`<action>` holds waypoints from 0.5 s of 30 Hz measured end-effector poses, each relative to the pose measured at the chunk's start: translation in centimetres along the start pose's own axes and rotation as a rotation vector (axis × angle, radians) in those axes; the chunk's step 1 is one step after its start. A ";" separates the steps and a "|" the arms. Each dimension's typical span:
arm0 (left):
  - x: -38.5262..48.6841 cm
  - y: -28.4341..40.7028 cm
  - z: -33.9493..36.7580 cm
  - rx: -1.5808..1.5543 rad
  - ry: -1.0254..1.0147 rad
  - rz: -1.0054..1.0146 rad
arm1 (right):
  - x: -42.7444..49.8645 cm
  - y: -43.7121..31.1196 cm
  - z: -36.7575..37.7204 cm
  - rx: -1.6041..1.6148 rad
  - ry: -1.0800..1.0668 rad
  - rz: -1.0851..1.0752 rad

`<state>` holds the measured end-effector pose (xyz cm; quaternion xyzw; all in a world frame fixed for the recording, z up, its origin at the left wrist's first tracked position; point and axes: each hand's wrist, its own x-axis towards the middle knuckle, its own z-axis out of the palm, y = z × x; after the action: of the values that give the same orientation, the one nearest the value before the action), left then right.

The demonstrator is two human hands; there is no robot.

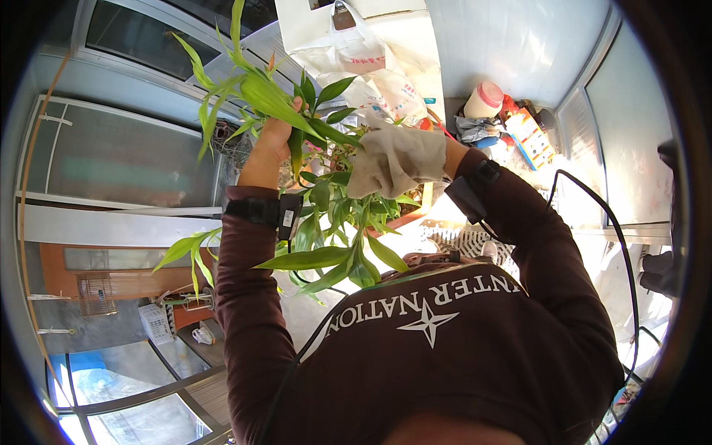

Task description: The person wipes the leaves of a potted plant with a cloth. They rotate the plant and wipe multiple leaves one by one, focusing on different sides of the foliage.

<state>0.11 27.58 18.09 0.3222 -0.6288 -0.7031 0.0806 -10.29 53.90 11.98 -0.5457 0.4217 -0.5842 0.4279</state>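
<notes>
Leafy green potted plants (334, 214) stand before me, their long leaves spreading on both sides of my arms. My left hand (278, 133) is raised at the upper left among the leaves, its fingers closed around a stem or leaf beside a broad green leaf (270, 100). A beige cloth (397, 158) covers most of my right hand (451, 156), which holds it against the foliage at the right. The fingers under the cloth are hidden. Part of a reddish planter rim (403, 219) shows below the cloth.
White plastic bags (361, 61) lie behind the plants. A white tub with a pink lid (484, 100) and a colourful box (528, 139) stand at the upper right. A black cable (623, 239) loops beside my right arm. At the lower left are a white plastic basket (156, 324) and a wire cage (97, 293).
</notes>
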 end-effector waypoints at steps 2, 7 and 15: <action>0.2 0.3 -0.8 -0.029 -0.042 -0.060 | -1.9 -0.7 -0.6 -0.361 0.148 -0.137; 1.8 0.7 -2.0 0.039 -0.010 -0.117 | -3.4 -4.2 0.0 -0.822 0.353 -0.331; 3.4 0.7 -1.7 0.115 0.022 -0.046 | 1.8 -1.1 3.6 -0.992 0.243 -0.241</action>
<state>-1.79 24.27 17.54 0.3484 -0.6596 -0.6639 0.0529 -6.82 52.41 13.75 -0.6555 0.6287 -0.4183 -0.0041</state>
